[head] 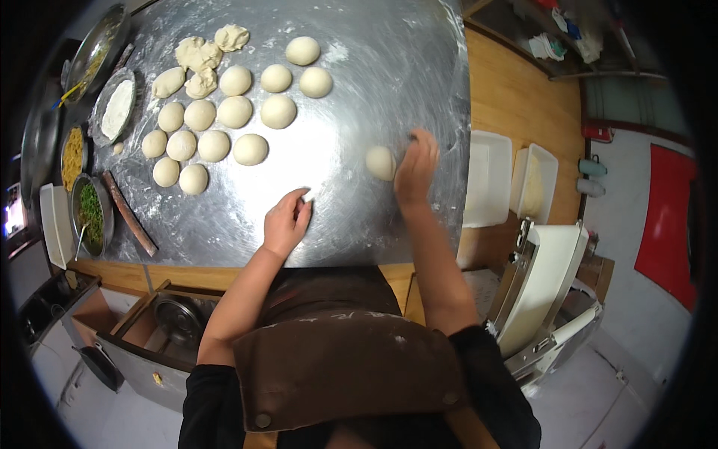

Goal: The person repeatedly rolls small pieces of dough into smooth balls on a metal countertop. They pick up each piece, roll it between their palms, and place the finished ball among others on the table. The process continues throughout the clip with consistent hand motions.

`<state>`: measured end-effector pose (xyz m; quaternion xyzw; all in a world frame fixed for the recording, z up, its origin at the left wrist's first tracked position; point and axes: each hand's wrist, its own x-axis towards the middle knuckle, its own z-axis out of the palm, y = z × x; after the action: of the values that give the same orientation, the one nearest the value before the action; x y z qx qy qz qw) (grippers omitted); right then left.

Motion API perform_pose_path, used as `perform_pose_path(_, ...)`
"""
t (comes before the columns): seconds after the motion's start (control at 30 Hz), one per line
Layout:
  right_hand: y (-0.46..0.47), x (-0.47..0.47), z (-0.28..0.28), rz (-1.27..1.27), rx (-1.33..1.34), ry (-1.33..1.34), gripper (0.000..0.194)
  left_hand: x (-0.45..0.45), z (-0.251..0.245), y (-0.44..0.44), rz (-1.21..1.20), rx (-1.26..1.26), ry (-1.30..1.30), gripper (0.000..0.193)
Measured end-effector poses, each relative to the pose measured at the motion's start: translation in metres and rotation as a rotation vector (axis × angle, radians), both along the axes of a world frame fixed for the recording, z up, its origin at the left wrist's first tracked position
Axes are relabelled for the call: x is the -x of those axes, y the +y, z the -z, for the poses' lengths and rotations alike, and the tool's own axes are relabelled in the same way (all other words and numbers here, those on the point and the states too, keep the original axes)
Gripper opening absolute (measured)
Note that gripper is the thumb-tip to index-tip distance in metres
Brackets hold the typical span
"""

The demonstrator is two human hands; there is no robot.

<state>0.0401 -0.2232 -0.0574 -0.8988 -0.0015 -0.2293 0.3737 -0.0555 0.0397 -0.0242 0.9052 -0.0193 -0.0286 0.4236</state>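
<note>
On the floured metal table, a single dough ball (381,163) sits apart from the others. My right hand (418,165) is cupped at its right side, slightly blurred, very near or touching it. My left hand (286,223) rests low over the table near its front edge, fingers curled towards the thumb. A small pale bit (307,195) shows at its fingertips; whether it is gripped I cannot tell. Several smooth dough balls (213,146) stand in loose rows to the left. Behind them lie rougher dough lumps (199,54).
At left are a wooden rolling pin (129,214), a bowl of chopped greens (90,210), a bowl of flour (119,109) and a yellow filling (73,157). White plastic bins (488,179) stand right of the table edge, with a belted machine (552,269) nearer me.
</note>
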Motion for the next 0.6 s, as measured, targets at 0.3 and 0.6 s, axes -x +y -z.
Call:
perform_pose_path(0.3,0.014,-0.039,-0.019,-0.062,0.030,0.545,0.024,0.022,0.008,0.072,-0.081,-0.182,-0.029,0.022)
perform_pose_path(0.6,0.006,-0.046,0.009,-0.112,0.532,0.123,0.042,0.034,0.016,0.089,-0.066,-0.404,-0.119,0.019)
